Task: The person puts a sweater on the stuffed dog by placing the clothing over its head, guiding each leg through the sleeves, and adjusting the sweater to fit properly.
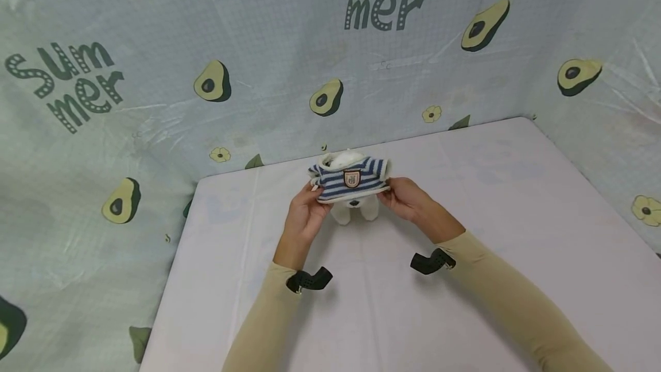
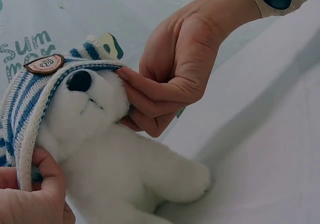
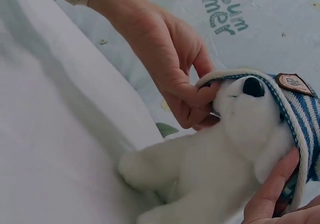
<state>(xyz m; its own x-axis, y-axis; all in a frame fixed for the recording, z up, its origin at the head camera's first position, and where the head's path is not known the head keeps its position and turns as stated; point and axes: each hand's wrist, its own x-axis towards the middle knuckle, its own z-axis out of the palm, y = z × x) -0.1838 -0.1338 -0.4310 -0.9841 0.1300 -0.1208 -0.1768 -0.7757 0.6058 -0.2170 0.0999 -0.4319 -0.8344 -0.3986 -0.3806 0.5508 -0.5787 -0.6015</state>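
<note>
A white plush toy (image 1: 341,214) sits upright at the far part of the table, its legs toward me. Over its head is a small blue-and-white striped knitted sweater (image 1: 333,187) with a badge on its front. The toy's black nose and muzzle show below the hem in both wrist views, while the sweater hides the upper head. My left hand (image 1: 304,214) pinches the hem at the left corner. On the other side my right hand (image 1: 411,200) grips the hem at the right corner, its fingers beside the muzzle in the left wrist view.
A white cloth covers the table (image 1: 361,303). Behind it and along both sides hangs a pale curtain (image 1: 279,27) printed with avocados and lettering. Dark wrist straps with black mounts (image 1: 315,279) sit over both sleeves.
</note>
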